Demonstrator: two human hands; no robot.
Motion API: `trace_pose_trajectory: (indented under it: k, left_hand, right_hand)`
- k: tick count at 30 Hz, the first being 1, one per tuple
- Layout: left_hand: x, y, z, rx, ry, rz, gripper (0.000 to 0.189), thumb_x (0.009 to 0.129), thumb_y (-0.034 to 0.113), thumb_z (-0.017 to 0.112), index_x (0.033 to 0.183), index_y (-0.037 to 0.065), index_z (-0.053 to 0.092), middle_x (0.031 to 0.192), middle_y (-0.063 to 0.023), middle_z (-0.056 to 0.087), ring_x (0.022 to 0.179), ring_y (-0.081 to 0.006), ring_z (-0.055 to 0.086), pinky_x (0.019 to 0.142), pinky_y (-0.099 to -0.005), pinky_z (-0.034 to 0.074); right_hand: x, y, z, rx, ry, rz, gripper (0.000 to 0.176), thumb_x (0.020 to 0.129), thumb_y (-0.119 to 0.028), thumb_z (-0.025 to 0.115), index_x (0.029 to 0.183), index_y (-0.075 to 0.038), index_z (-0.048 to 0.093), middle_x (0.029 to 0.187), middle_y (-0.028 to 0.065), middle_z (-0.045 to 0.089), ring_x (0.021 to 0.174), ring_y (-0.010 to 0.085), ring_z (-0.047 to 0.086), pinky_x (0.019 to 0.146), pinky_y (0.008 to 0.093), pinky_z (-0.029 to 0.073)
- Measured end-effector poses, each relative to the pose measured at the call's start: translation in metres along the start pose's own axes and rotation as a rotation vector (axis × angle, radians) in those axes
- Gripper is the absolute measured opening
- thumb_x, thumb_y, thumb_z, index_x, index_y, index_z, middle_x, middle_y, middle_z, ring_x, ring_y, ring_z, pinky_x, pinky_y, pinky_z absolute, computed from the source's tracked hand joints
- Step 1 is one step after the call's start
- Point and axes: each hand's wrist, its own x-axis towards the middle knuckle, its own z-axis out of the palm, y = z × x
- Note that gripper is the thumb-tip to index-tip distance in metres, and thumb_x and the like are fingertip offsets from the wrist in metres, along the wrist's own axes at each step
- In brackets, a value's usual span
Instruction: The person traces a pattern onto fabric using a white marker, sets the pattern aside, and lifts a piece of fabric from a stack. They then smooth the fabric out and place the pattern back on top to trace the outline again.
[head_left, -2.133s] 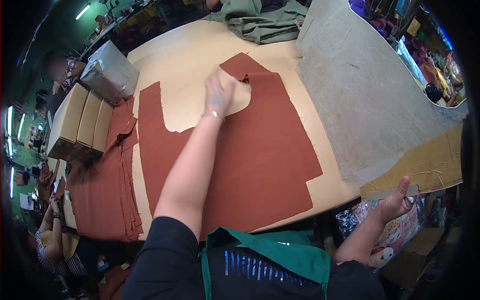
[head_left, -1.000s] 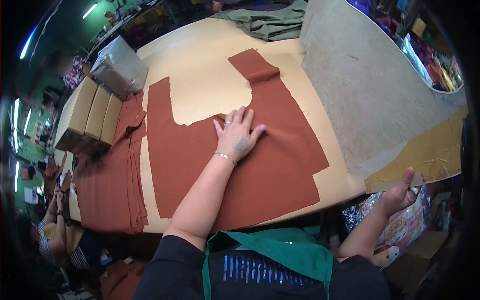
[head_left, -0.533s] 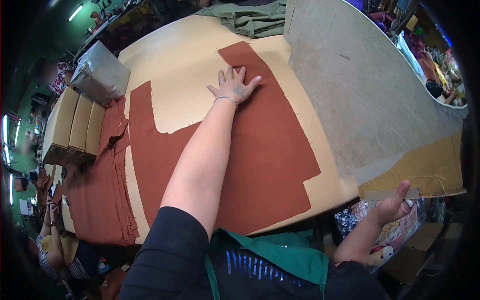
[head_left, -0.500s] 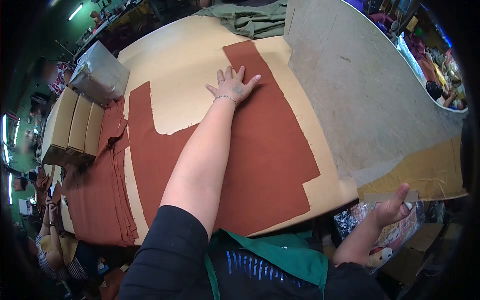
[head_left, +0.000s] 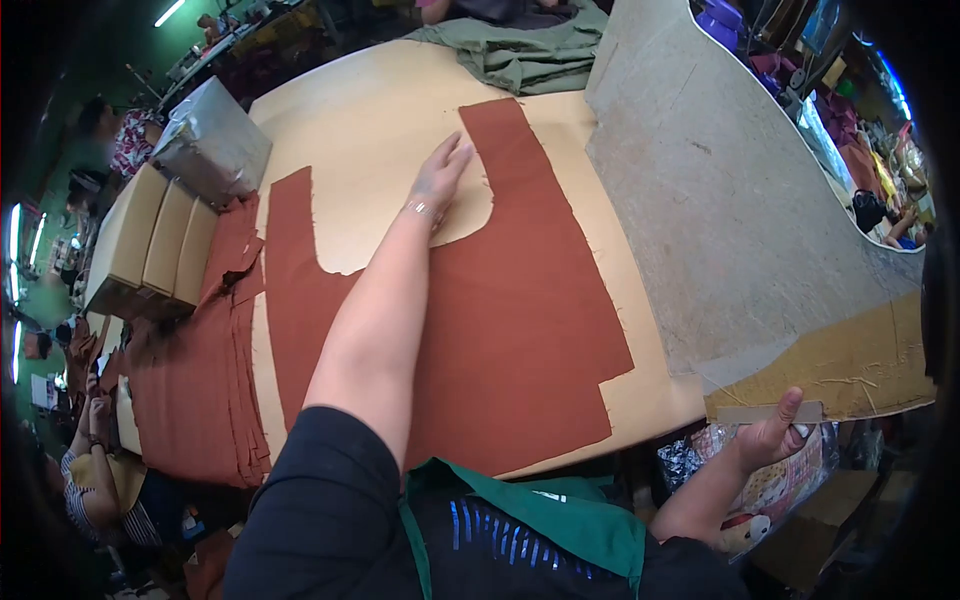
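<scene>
A rust-brown cut fabric panel (head_left: pixel 510 330) lies flat on the pale table, with a U-shaped cut-out on its far side. My left hand (head_left: pixel 443 178) is over the bare surface inside that cut-out, turned on edge, fingers stretched out and holding nothing. A bracelet circles its wrist. At the lower right my right hand (head_left: pixel 770 435) is closed with the thumb up; a small white thing, too hidden to name, shows in the fist. It is beside a grey strip (head_left: pixel 765 412) along the edge of a brown board (head_left: pixel 850 365).
Stacked rust-brown fabric (head_left: pixel 195 390), brown cartons (head_left: pixel 150 245) and a silvery box (head_left: pixel 213 137) stand along the left. Green fabric (head_left: pixel 530 55) lies at the far edge. A large grey board (head_left: pixel 710 190) covers the right. Other people (head_left: pixel 100 490) are at the left.
My left hand has lifted off the panel's right arm and shifted left and nearer, turning from flat and spread to edge-on. My right hand stays closed by the board; the view has shifted slightly.
</scene>
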Motion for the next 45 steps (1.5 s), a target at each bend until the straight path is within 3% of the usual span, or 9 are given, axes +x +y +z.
trace_pose_trajectory:
  k: [2, 4, 6, 9, 17, 26, 30, 34, 45]
  left_hand:
    - [-0.056, 0.014, -0.037, 0.161, 0.157, 0.155, 0.048, 0.080, 0.035, 0.054, 0.120, 0.009, 0.046, 0.124, -0.0173, 0.041, 0.117, -0.0295, 0.036, 0.096, -0.0318, 0.030]
    - [-0.135, 0.033, -0.077, 0.641, 0.298, 0.225, 0.048, 0.079, 0.038, 0.055, 0.116, 0.009, 0.049, 0.123, -0.0175, 0.040, 0.118, -0.0322, 0.033, 0.097, -0.0381, 0.028]
    - [-0.205, 0.018, -0.121, 1.182, 0.481, 0.027, 0.052, 0.077, 0.040, 0.056, 0.117, 0.009, 0.048, 0.124, -0.0185, 0.038, 0.120, -0.0359, 0.028, 0.098, -0.0432, 0.025]
    - [-0.269, -0.007, -0.153, 1.347, 0.712, -0.389, 0.058, 0.075, 0.042, 0.057, 0.119, 0.008, 0.044, 0.123, -0.0164, 0.040, 0.116, -0.0376, 0.030, 0.096, -0.0451, 0.027]
    - [-0.247, -0.006, -0.160, 1.035, 0.819, -0.144, 0.037, 0.070, 0.017, 0.064, 0.104, 0.007, 0.055, 0.104, -0.0116, 0.051, 0.100, -0.0280, 0.045, 0.086, -0.0372, 0.036]
    - [-0.216, -0.022, -0.187, 0.958, 0.814, 0.115, 0.037, 0.065, 0.011, 0.066, 0.099, 0.004, 0.056, 0.096, -0.0150, 0.054, 0.096, -0.0297, 0.048, 0.084, -0.0362, 0.039]
    - [-0.211, -0.011, -0.190, 0.822, 0.779, -0.113, 0.038, 0.064, 0.003, 0.063, 0.100, 0.002, 0.054, 0.095, -0.0170, 0.054, 0.092, -0.0297, 0.052, 0.081, -0.0344, 0.042]
    - [-0.178, -0.016, -0.205, 0.843, 0.624, 0.002, 0.032, 0.061, -0.003, 0.059, 0.093, 0.005, 0.059, 0.083, -0.0151, 0.057, 0.082, -0.0274, 0.056, 0.074, -0.0335, 0.045]
    - [-0.176, -0.011, -0.218, 0.712, 0.739, -0.247, 0.068, 0.063, 0.034, 0.068, 0.114, -0.004, 0.043, 0.109, -0.0244, 0.049, 0.097, -0.0346, 0.050, 0.087, -0.0355, 0.039]
  right_hand:
    - [-0.002, 0.002, 0.001, -0.004, -0.013, 0.039, 0.029, 0.078, -0.010, 0.060, 0.104, 0.001, 0.053, 0.105, 0.0084, 0.055, 0.092, 0.0158, 0.051, 0.082, 0.0304, 0.039]
    - [-0.003, 0.001, -0.004, -0.021, -0.017, 0.115, 0.029, 0.078, -0.011, 0.061, 0.104, 0.001, 0.053, 0.102, 0.0082, 0.055, 0.088, 0.0151, 0.052, 0.078, 0.0292, 0.041]
    - [0.000, 0.009, -0.009, -0.021, 0.010, 0.160, 0.026, 0.078, -0.011, 0.061, 0.100, 0.002, 0.055, 0.099, 0.0089, 0.056, 0.082, 0.0148, 0.053, 0.072, 0.0278, 0.044]
    - [0.006, 0.011, 0.001, -0.013, 0.036, 0.138, 0.019, 0.078, -0.010, 0.061, 0.092, 0.003, 0.058, 0.095, 0.0098, 0.058, 0.079, 0.0144, 0.054, 0.069, 0.0280, 0.046]
    - [-0.008, -0.004, 0.029, 0.048, -0.186, 0.038, 0.012, 0.079, -0.008, 0.060, 0.085, 0.001, 0.059, 0.091, 0.0087, 0.058, 0.077, 0.0113, 0.053, 0.069, 0.0242, 0.045]
    - [0.000, -0.035, 0.027, -0.063, -0.029, 0.004, 0.029, 0.078, -0.011, 0.061, 0.103, 0.005, 0.055, 0.105, 0.0122, 0.055, 0.089, 0.0150, 0.052, 0.079, 0.0273, 0.042]
    - [0.011, -0.041, 0.012, 0.000, -0.101, -0.029, 0.031, 0.077, -0.012, 0.062, 0.102, 0.005, 0.055, 0.105, 0.0124, 0.055, 0.091, 0.0163, 0.051, 0.081, 0.0289, 0.042]
    - [0.018, -0.044, 0.001, 0.022, -0.040, 0.101, 0.029, 0.077, -0.013, 0.061, 0.101, 0.004, 0.055, 0.104, 0.0122, 0.055, 0.092, 0.0182, 0.051, 0.082, 0.0307, 0.040]
    - [0.019, -0.064, 0.001, -0.019, 0.124, 0.246, 0.043, 0.073, -0.024, 0.067, 0.101, 0.005, 0.053, 0.102, 0.0111, 0.054, 0.089, 0.0189, 0.051, 0.081, 0.0324, 0.040]
